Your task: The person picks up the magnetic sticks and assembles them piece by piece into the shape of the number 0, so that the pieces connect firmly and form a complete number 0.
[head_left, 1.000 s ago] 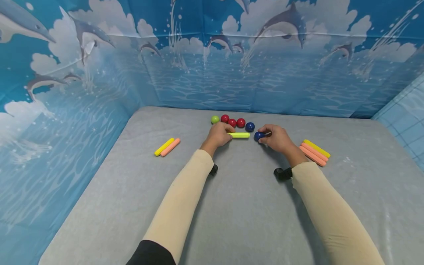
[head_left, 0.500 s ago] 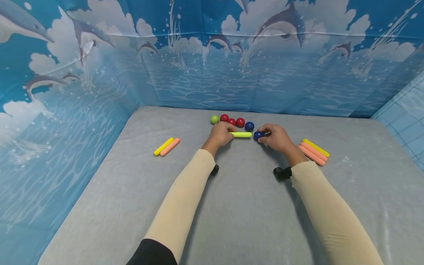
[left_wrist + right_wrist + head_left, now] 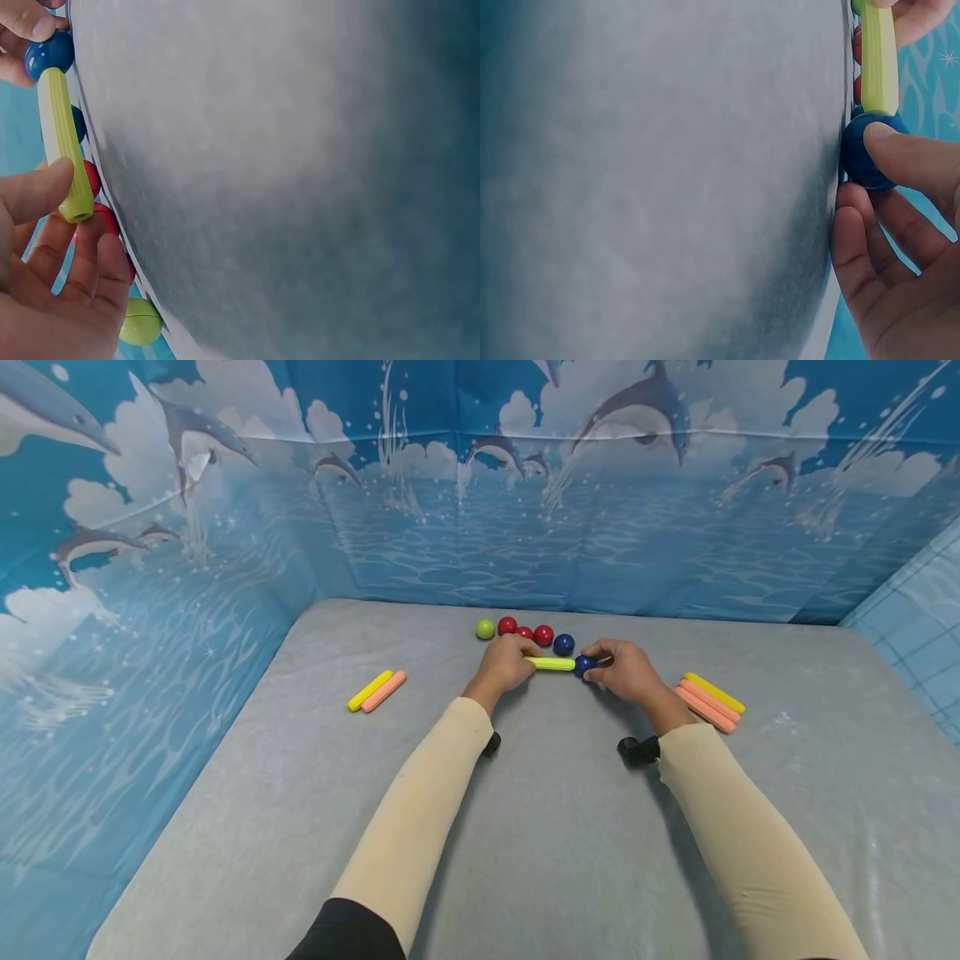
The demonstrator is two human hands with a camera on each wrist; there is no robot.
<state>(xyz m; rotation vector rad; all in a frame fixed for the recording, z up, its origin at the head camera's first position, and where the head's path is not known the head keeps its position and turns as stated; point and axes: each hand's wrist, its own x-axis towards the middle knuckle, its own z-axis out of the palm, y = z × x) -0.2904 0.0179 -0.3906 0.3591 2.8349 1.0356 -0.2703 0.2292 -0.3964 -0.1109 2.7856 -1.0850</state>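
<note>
My left hand pinches a yellow-green ribbed rod near one end, thumb on one side and fingers on the other. A small hole shows in the rod's near end in the left wrist view. My right hand holds a dark blue ball between thumb and fingers. The rod's far end meets this ball in both wrist views. Just behind the rod lies a second blue ball, with several red balls and a green ball to its left.
On the grey tabletop, a yellow rod and an orange rod lie side by side at left. To the right are another yellow rod and two orange rods. A dolphin-printed curtain hangs behind the table.
My left hand has moved right with the yellow-green rod, closing the gap to the blue ball, so the rod's end now meets it. My right hand has stayed nearly still.
</note>
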